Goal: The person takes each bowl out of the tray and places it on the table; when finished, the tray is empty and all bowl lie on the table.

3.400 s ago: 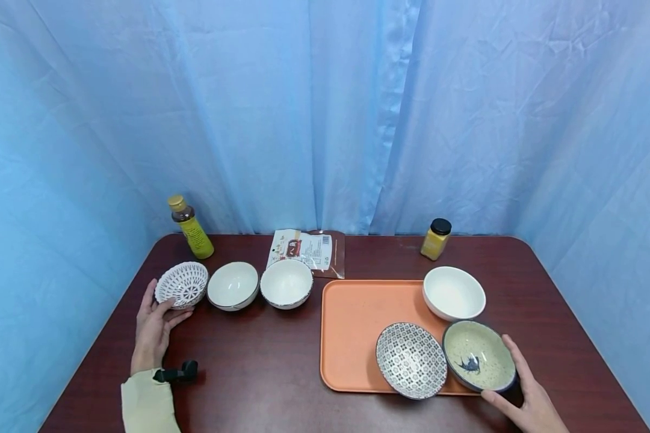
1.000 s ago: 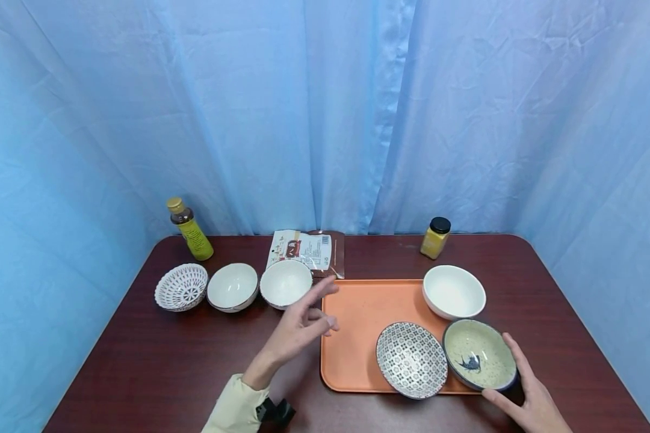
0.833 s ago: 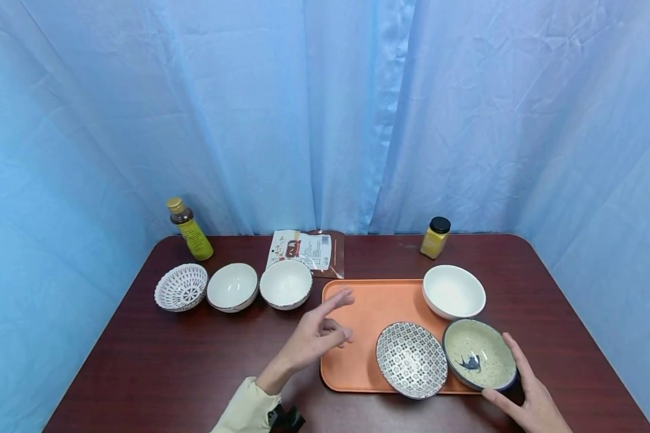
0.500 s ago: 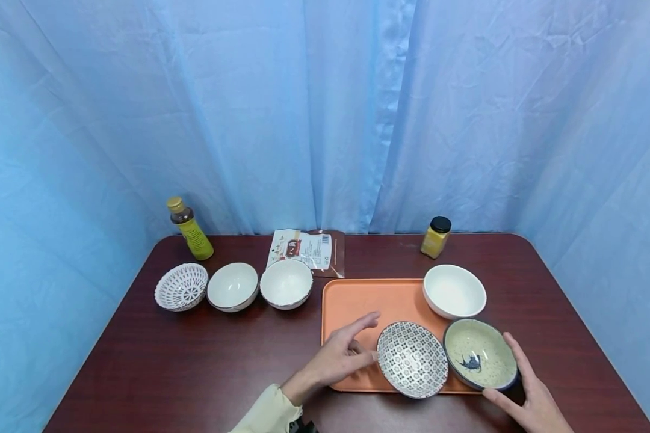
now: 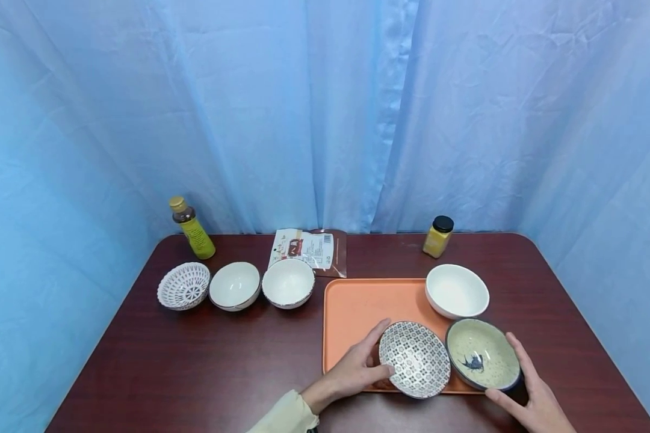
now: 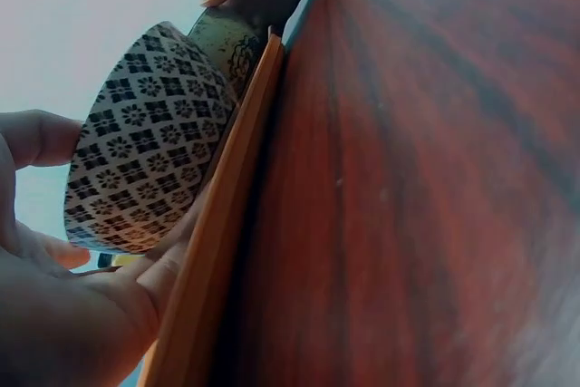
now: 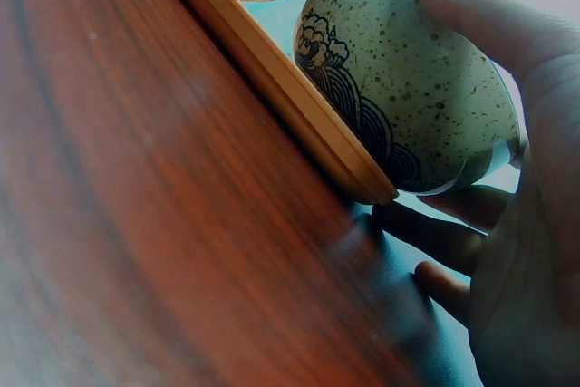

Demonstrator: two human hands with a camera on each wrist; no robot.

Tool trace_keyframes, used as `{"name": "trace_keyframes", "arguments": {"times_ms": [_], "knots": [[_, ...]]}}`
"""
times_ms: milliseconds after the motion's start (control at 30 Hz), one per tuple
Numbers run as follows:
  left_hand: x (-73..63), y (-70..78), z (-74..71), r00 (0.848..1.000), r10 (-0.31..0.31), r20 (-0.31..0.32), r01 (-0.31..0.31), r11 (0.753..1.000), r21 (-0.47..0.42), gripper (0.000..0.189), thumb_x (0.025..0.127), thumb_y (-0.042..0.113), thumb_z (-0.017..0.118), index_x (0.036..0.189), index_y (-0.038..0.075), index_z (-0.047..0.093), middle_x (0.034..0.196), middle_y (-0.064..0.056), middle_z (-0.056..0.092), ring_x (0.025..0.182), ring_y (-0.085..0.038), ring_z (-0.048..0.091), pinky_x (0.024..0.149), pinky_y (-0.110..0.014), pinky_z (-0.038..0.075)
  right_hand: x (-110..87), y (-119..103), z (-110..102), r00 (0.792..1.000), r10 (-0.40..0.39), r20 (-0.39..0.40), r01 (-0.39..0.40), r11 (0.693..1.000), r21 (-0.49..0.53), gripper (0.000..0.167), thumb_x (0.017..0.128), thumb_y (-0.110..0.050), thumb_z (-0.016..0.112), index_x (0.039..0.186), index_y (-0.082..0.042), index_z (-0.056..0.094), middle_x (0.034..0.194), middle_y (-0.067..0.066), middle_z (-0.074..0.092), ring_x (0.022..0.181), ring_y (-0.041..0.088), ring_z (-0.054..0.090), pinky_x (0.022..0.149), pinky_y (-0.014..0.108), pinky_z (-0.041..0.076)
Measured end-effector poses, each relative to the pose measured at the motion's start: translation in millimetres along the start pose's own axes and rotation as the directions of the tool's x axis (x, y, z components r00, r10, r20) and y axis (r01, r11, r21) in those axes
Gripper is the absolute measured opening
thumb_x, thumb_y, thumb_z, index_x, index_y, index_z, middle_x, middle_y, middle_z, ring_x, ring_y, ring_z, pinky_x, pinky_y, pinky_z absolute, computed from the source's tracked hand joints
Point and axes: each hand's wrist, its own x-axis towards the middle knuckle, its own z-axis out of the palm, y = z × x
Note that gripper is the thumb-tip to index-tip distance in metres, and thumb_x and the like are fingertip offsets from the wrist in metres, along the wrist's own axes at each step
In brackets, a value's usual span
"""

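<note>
My left hand point(image 5: 352, 370) holds the patterned bowl point(image 5: 414, 359) at its left side, thumb on the near rim and index finger at the far rim. In the left wrist view, this bowl point(image 6: 149, 142) shows a dark flower-and-diamond print, with fingers reaching beneath it. Around the right side of the speckled green bowl point(image 5: 482, 355), my right hand point(image 5: 536, 391) curls with its thumb near the front rim. Dark wave drawings mark that green bowl point(image 7: 399, 79) outside in the right wrist view. Both bowls stand at the right part of the orange tray point(image 5: 357, 300).
A plain white bowl point(image 5: 457, 291) sits at the tray's far right corner. Three bowls line up leftward: a white one point(image 5: 288, 282), another white one point(image 5: 235, 285) and a lattice-patterned one point(image 5: 184, 286). Behind are a green-labelled bottle point(image 5: 195, 231), a packet point(image 5: 309, 251) and a yellow jar point(image 5: 437, 237).
My left hand has let go of the lattice-patterned bowl, moved right across the table and tray, and taken hold of the patterned bowl. The right hand has stayed at the green bowl.
</note>
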Motion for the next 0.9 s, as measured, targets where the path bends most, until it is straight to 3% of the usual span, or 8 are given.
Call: {"name": "trace_keyframes", "arguments": {"times_ms": [33,233,267,400,467,633,733,900], "knots": [[0.1,-0.3,0.8,1.0,-0.004,0.002,0.004,1.0,-0.026,0.084,0.088,0.011,0.065,0.161,0.021,0.024,0.141,-0.024,0.056,0.075,-0.011,0.07,0.065,-0.017,0.058,-0.2,-0.2,-0.3,1.0,0.002,0.003,-0.002,1.0,-0.004,0.101,0.095,-0.032,0.066,0.162,-0.025,-0.009,0.168,0.024,0.002,0.145,-0.01,-0.011,0.095,0.078,0.033],[0.4,-0.9,3.4,0.999,-0.027,0.027,0.031,0.985,-0.171,0.084,0.089,0.004,0.062,0.161,0.022,0.023,0.146,-0.024,0.052,0.078,-0.01,0.069,0.072,-0.03,0.064,-0.5,-0.3,0.4,0.999,-0.027,-0.02,0.027,1.0,0.001,0.101,0.094,-0.03,0.067,0.162,-0.024,-0.007,0.168,0.024,0.003,0.132,-0.026,-0.008,0.096,0.08,0.031],[0.4,-0.8,3.8,0.999,-0.03,0.029,0.035,0.979,-0.201,0.083,0.089,0.003,0.061,0.161,0.022,0.023,0.147,-0.024,0.051,0.079,-0.012,0.069,0.073,-0.034,0.065,-0.4,-0.5,0.8,0.999,-0.033,-0.026,0.033,0.999,0.005,0.101,0.093,-0.03,0.067,0.162,-0.025,-0.006,0.168,0.023,0.003,0.123,-0.032,-0.006,0.096,0.08,0.03],[0.5,-0.9,6.2,0.999,-0.034,0.03,0.041,0.952,-0.303,0.082,0.089,-0.003,0.058,0.16,0.02,0.024,0.147,-0.025,0.05,0.085,-0.025,0.07,0.08,-0.052,0.063,-0.8,-0.8,1.4,0.999,-0.041,-0.031,0.041,0.999,0.01,0.101,0.093,-0.029,0.067,0.162,-0.026,-0.006,0.168,0.021,0.002,0.121,-0.033,-0.005,0.097,0.08,0.029],[1.5,-1.6,7.9,1.0,-0.017,0.012,0.02,0.952,-0.305,0.081,0.088,-0.004,0.057,0.16,0.017,0.026,0.151,-0.025,0.046,0.098,-0.033,0.069,0.08,-0.054,0.063,-1.1,0.1,1.3,0.998,-0.044,-0.036,0.044,0.999,0.011,0.101,0.093,-0.029,0.068,0.162,-0.027,-0.006,0.169,0.02,0.002,0.121,-0.034,-0.004,0.097,0.08,0.029],[2.7,-3.6,10.8,0.999,0.022,-0.042,-0.032,0.963,-0.267,0.08,0.085,-0.006,0.056,0.159,0.012,0.029,0.159,-0.02,0.038,0.126,-0.039,0.057,0.075,-0.034,0.065,-0.6,3.1,1.4,0.998,-0.049,-0.043,0.049,0.999,0.002,0.101,0.093,-0.029,0.068,0.162,-0.027,-0.006,0.169,0.019,0.002,0.12,-0.034,-0.004,0.096,0.078,0.031],[1.8,-4.0,10.1,0.998,0.024,-0.063,-0.04,0.962,-0.268,0.081,0.083,-0.007,0.055,0.158,0.011,0.031,0.159,-0.019,0.038,0.129,-0.037,0.055,0.074,-0.023,0.062,-0.2,3.0,1.4,0.998,-0.053,-0.043,0.052,0.999,-0.007,0.101,0.093,-0.03,0.068,0.162,-0.027,-0.006,0.169,0.018,0.002,0.12,-0.034,-0.004,0.095,0.076,0.032],[-1.1,-2.2,1.9,0.997,0.037,-0.074,-0.057,0.956,-0.289,0.083,0.081,-0.009,0.053,0.158,0.008,0.028,0.158,-0.023,0.036,0.134,-0.035,0.05,0.086,-0.02,0.059,-0.4,0.9,2.1,0.997,-0.058,-0.042,0.058,0.998,-0.004,0.101,0.093,-0.029,0.068,0.162,-0.026,-0.006,0.169,0.015,0.001,0.119,-0.035,-0.003,0.094,0.074,0.033]]}}
